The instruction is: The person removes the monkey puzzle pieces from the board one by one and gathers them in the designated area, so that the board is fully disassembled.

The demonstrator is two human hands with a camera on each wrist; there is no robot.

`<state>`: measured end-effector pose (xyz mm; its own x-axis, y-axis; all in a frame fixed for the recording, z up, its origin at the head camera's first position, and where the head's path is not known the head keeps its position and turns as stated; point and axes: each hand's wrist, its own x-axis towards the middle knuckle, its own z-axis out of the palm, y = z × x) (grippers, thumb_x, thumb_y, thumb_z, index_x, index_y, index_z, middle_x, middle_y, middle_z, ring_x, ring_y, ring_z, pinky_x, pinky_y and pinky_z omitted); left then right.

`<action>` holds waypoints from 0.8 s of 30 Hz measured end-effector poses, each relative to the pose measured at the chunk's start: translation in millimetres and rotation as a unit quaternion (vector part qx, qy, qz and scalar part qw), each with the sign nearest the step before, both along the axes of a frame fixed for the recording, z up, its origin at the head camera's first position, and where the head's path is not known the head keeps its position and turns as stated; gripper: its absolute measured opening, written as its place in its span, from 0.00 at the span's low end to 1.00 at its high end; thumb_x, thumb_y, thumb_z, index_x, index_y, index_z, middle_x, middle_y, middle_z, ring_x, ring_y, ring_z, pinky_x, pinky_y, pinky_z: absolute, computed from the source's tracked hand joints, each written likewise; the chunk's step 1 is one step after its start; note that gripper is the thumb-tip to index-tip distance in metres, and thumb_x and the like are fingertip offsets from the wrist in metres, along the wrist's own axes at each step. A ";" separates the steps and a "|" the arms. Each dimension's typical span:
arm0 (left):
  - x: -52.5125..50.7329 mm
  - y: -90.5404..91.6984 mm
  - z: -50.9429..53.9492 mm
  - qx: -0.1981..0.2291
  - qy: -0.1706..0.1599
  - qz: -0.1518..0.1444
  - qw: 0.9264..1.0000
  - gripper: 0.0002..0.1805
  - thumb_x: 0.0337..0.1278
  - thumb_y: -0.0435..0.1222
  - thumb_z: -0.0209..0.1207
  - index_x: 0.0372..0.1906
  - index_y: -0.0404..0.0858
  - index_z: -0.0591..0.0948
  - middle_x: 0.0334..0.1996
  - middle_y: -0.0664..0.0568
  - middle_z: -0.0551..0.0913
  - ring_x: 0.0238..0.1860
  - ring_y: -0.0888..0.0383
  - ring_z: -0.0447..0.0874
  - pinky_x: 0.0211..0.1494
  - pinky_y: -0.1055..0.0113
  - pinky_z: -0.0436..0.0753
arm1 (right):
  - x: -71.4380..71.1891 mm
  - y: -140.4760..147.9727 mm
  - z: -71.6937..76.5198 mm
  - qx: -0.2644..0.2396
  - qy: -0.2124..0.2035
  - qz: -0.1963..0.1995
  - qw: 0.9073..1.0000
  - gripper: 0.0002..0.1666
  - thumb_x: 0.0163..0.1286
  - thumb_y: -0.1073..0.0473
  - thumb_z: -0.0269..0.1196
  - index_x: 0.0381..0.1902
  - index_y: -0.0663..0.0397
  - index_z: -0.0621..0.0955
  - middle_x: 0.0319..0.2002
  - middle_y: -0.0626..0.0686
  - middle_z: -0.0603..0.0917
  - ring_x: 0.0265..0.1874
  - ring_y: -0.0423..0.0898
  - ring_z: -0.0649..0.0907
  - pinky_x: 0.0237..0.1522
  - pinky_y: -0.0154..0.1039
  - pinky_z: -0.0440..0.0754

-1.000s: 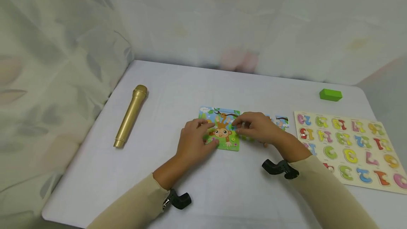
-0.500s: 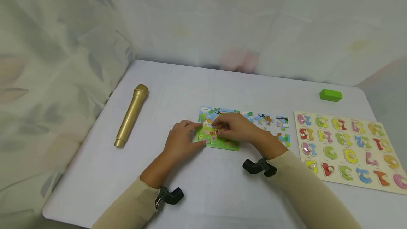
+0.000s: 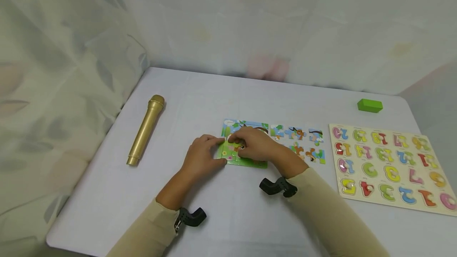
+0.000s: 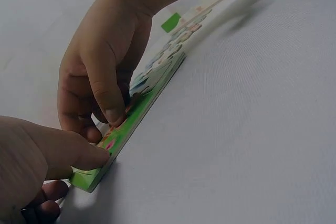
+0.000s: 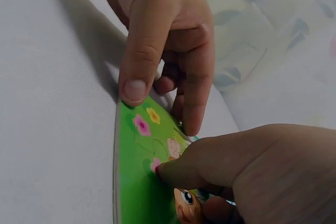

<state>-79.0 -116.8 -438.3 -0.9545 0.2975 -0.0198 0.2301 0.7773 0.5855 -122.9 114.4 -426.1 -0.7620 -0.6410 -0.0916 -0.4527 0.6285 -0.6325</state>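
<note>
The picture puzzle board (image 3: 250, 165) lies flat, green with flowers along its near side. My left hand (image 3: 201, 158) grips its left end, thumb on the near corner and fingertips at the left edge. Over the middle, my right hand (image 3: 258, 145) has thumb and index finger bent down around a piece with an eye on it, lying on the board; the right wrist view shows this orange face piece (image 5: 185, 208) by the fingertips. The palm hides much of the board. Several loose puzzle pieces (image 3: 297, 133) lie in rows just right of the board.
A gold microphone (image 3: 144, 132) lies at the left. At the right is a cream number board (image 3: 387, 178) with coloured knobbed numbers, and behind it a green block (image 3: 369, 106). Patterned curtains (image 3: 228, 23) stand behind and left of the white table (image 3: 228, 229).
My right hand has moved left from the board's right edge onto its middle, uncovering loose pieces. My left hand has shifted slightly left, from over the board to its left edge.
</note>
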 end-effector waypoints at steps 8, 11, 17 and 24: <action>1.0 -0.4 -0.8 0.004 0.004 -0.001 1.000 0.36 0.48 0.40 0.81 0.66 0.39 0.86 0.57 0.44 0.83 0.60 0.41 0.79 0.62 0.43 0.76 | -0.3 2.8 -0.6 -0.023 -0.048 -0.010 0.999 0.27 0.67 0.69 0.71 0.64 0.55 0.84 0.56 0.52 0.84 0.48 0.45 0.80 0.49 0.41 0.79; 1.9 0.1 -0.9 0.005 0.008 -0.002 1.000 0.36 0.47 0.39 0.82 0.65 0.39 0.86 0.57 0.44 0.83 0.59 0.40 0.79 0.61 0.43 0.77 | -0.3 4.6 -1.4 -0.030 -0.068 -0.016 0.997 0.26 0.68 0.69 0.71 0.64 0.52 0.85 0.58 0.51 0.83 0.47 0.45 0.80 0.47 0.40 0.79; 2.3 0.6 -1.3 0.002 0.005 0.002 1.000 0.36 0.48 0.40 0.81 0.66 0.39 0.85 0.58 0.43 0.82 0.60 0.40 0.79 0.63 0.43 0.76 | 1.3 2.9 -0.1 -0.036 -0.075 -0.020 0.996 0.25 0.68 0.71 0.69 0.61 0.51 0.86 0.55 0.51 0.82 0.45 0.46 0.79 0.46 0.40 0.79; 2.2 0.6 -0.9 -0.001 0.009 0.001 1.000 0.36 0.48 0.40 0.82 0.66 0.39 0.85 0.58 0.43 0.82 0.60 0.40 0.79 0.63 0.43 0.76 | 2.4 -0.3 0.9 -0.027 -0.072 -0.032 0.997 0.28 0.66 0.71 0.68 0.64 0.54 0.84 0.54 0.52 0.81 0.49 0.47 0.80 0.48 0.41 0.78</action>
<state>-76.8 -116.2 -439.2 -0.9552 0.2958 -0.0028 0.2394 0.7785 0.5802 -120.6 114.0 -425.2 -0.7832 -0.5983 -0.1691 -0.3148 0.6162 -0.7220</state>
